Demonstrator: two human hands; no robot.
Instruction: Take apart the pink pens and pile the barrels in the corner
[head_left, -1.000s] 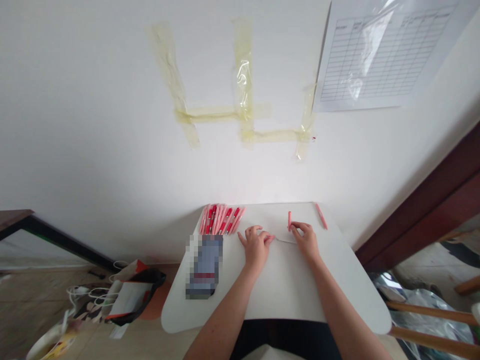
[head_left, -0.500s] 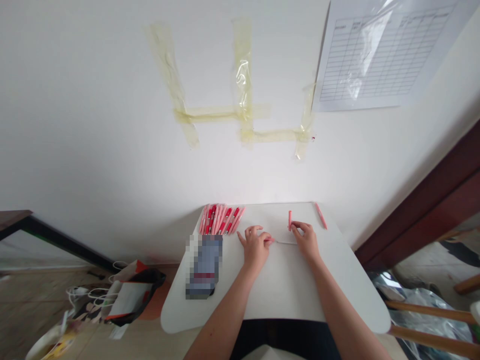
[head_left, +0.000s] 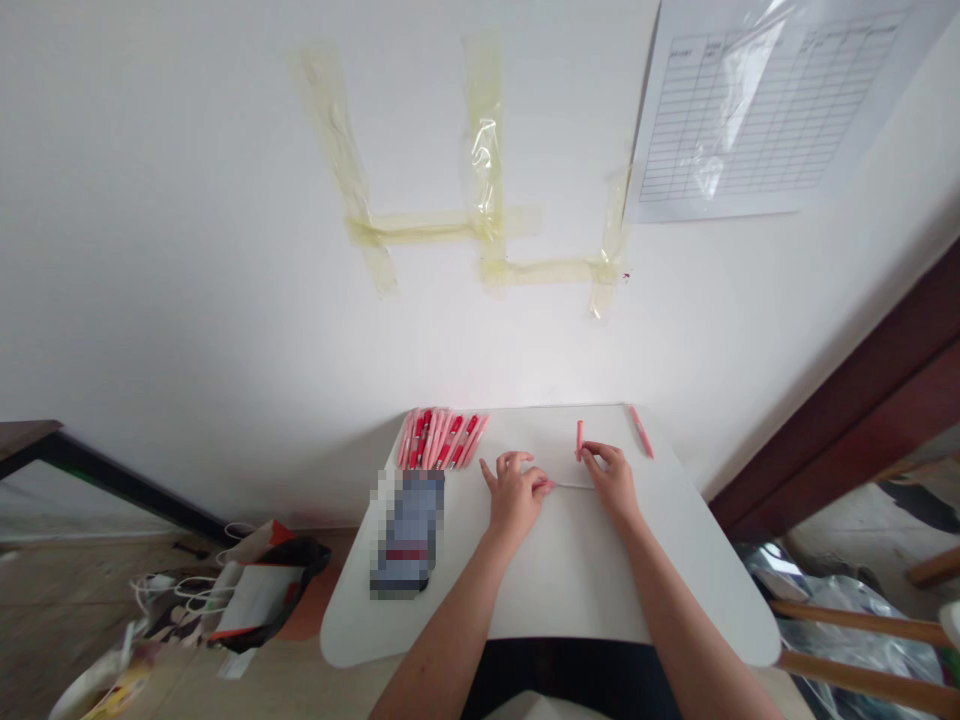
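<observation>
My left hand (head_left: pixel 517 498) pinches a small pink pen piece (head_left: pixel 549 484) between thumb and forefinger, its other fingers spread. From that piece a thin pale pen refill (head_left: pixel 574 487) runs across to my right hand (head_left: pixel 613 478). My right thumb and fingertips are closed on a pink pen barrel (head_left: pixel 580 432), which stands upright above them. Whether the right fingers also grip the refill's end is hidden. Both hands are low over the white table (head_left: pixel 570 580).
Several pink and red pens (head_left: pixel 442 440) lie side by side at the back left. A pixelated phone-like object (head_left: pixel 409 535) lies in front of them. One pink pen (head_left: pixel 642 432) rests at the back right. The wall (head_left: pixel 450 350) borders the table's far edge.
My left hand has shifted slightly right with the small pink piece, so less of the refill shows. My right hand and the upright barrel have hardly moved.
</observation>
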